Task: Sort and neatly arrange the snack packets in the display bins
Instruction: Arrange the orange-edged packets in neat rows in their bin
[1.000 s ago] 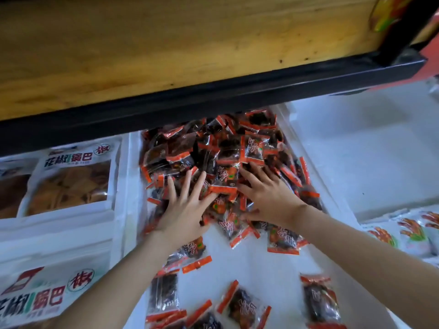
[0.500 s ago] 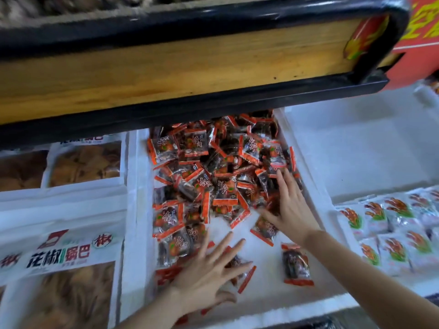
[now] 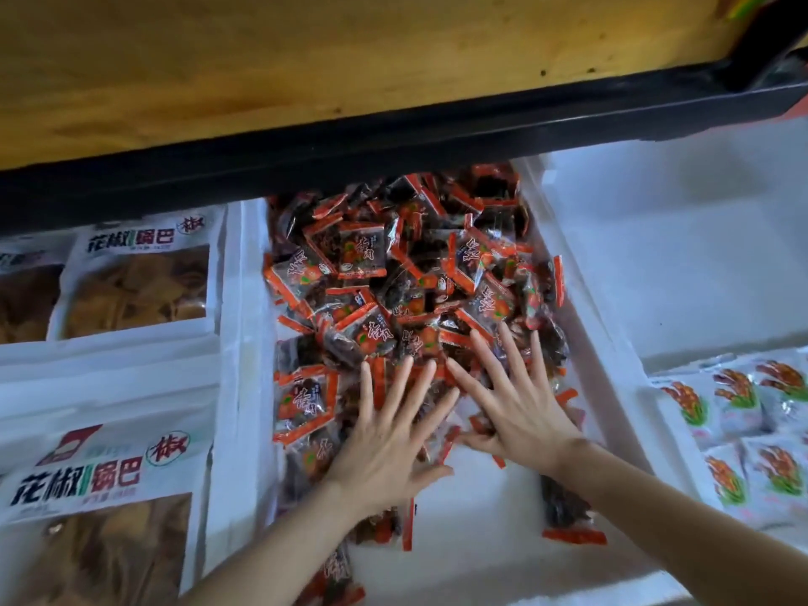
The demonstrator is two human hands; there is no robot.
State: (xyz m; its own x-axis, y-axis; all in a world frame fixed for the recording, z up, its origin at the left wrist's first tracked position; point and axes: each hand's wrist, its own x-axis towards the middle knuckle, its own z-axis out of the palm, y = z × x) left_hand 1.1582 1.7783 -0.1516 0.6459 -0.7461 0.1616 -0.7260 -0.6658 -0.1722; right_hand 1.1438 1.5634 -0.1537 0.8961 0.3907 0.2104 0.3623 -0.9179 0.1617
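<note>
A heap of small dark snack packets with orange-red edges (image 3: 393, 273) fills the back of the white middle bin (image 3: 586, 325). My left hand (image 3: 389, 435) lies flat with fingers spread on the packets at the heap's near edge. My right hand (image 3: 511, 400) lies beside it, fingers spread and straight, pressing on the packets; its thumb touches a few loose ones. A single packet (image 3: 568, 513) lies alone on the bin floor by my right forearm. More packets (image 3: 336, 575) sit under my left forearm.
A wooden shelf with a black rim (image 3: 393, 142) overhangs the bins' back. The left bin holds large white bags of crisps (image 3: 135, 277). The right bin (image 3: 699, 238) shows a bare white floor at the back and white packets with orange-green prints (image 3: 743, 413) in front.
My left hand moved forward from the bin's near end onto the heap. My right hand shifted left beside it. The loose packets near the front have been pushed toward the heap.
</note>
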